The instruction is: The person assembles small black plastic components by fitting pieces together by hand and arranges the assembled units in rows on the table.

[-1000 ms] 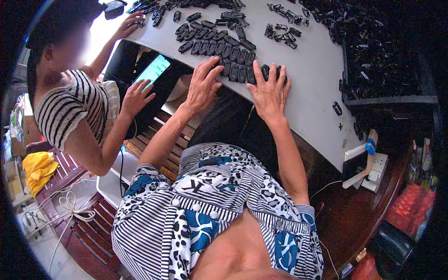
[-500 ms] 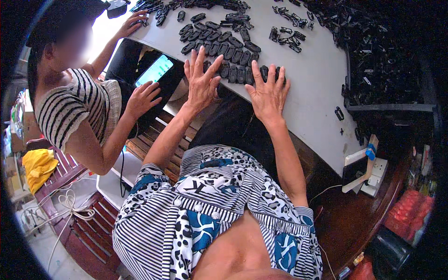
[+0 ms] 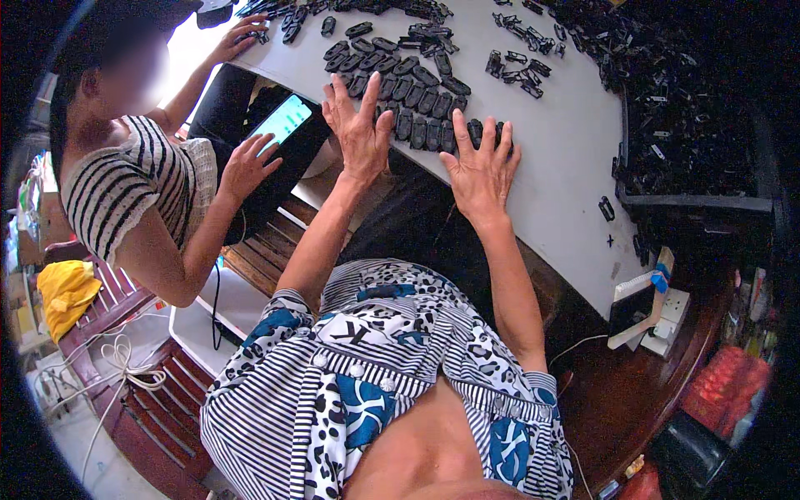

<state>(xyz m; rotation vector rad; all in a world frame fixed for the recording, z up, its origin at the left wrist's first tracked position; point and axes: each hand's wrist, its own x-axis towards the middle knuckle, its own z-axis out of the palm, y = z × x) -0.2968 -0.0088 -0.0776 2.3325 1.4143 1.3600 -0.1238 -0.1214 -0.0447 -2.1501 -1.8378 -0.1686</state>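
Small black oval plastic parts (image 3: 402, 88) lie side by side in rows on the white table (image 3: 575, 183). My left hand (image 3: 360, 140) is at the table's front edge, fingers spread over the left ends of the rows. Spread likewise, my right hand (image 3: 481, 175) rests its fingertips among the parts at the right end of the front row (image 3: 432, 133). Neither hand grips anything that I can see. The fingers hide some of the parts beneath them.
At my left a person in a striped top (image 3: 158, 192) touches a lit phone (image 3: 289, 119); their other hand (image 3: 242, 37) is on the table. Loose black pieces (image 3: 521, 75) lie farther back. A large tray of black pieces (image 3: 696, 200) and a wooden-propped device (image 3: 637, 304) are on the right.
My left hand has shifted slightly, its fingers spreading farther left. My right hand has barely moved. The other person's hand has moved up onto the phone's lower end.
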